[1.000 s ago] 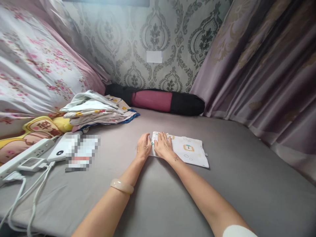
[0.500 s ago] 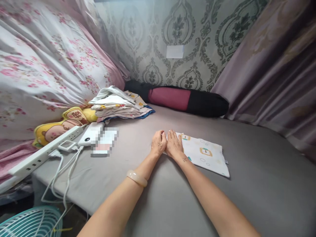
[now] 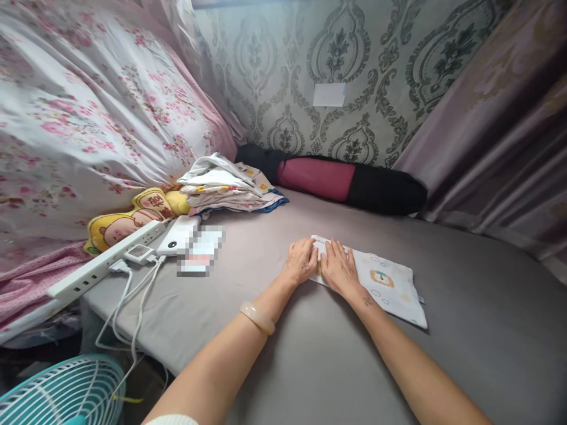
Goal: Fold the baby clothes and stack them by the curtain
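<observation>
A folded white cloth (image 3: pixel 401 286) with orange and green printed figures and grey rings lies flat on the grey bed sheet. My left hand (image 3: pixel 302 261) rests at its left edge, fingers bent and touching the fabric, a pale bangle on the wrist. Beside it, my right hand (image 3: pixel 339 268) presses palm down on the cloth with fingers stretched out. Both hands hide part of the cloth's left portion. A small tag sticks out at the cloth's right edge.
A pile of folded clothes (image 3: pixel 233 186) and a black and maroon bolster (image 3: pixel 316 177) lie at the back. On the left are a power strip (image 3: pixel 104 260) with white cables, a white device (image 3: pixel 177 236), a yellow plush (image 3: pixel 119 227) and, below the bed edge, a teal fan (image 3: pixel 66 392).
My right hand has slid rightward along the cloth, its fingers more spread. My left hand has moved onto the cloth's left edge. The view has turned slightly left.
</observation>
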### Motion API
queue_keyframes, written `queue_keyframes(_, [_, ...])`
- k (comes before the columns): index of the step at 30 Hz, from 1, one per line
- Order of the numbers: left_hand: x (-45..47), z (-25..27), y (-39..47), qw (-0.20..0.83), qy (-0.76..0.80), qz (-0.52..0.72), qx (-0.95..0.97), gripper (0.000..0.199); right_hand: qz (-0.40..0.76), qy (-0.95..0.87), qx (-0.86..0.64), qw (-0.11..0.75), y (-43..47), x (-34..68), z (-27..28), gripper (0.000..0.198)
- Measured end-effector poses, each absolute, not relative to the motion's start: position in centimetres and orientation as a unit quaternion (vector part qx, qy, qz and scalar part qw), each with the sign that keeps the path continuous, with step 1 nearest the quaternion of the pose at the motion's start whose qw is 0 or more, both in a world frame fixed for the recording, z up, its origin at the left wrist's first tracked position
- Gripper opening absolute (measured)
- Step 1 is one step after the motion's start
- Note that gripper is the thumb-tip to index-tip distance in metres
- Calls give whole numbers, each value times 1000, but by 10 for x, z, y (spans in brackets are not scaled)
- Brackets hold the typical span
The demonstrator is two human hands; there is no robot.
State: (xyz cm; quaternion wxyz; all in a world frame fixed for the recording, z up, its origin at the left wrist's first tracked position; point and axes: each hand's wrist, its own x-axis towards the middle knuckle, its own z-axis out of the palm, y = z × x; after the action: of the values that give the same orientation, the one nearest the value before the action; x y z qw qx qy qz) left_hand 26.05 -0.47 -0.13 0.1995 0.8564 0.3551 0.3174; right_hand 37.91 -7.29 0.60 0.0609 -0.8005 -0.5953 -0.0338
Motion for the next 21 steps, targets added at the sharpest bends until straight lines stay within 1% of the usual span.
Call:
queue_keyframes(4, [259,4,-9,176,334,276,884,29,-40,-596,-800,54,-74,381,0,56])
queue_keyframes(17, [261,1,-11,137,292,269,908,31,-42,-580,-812,44,-87,394,7,57])
queue_keyframes(21, [261,2,-12,118,277,252,920,35,-49,-579,-813,40,-94,398,6,58])
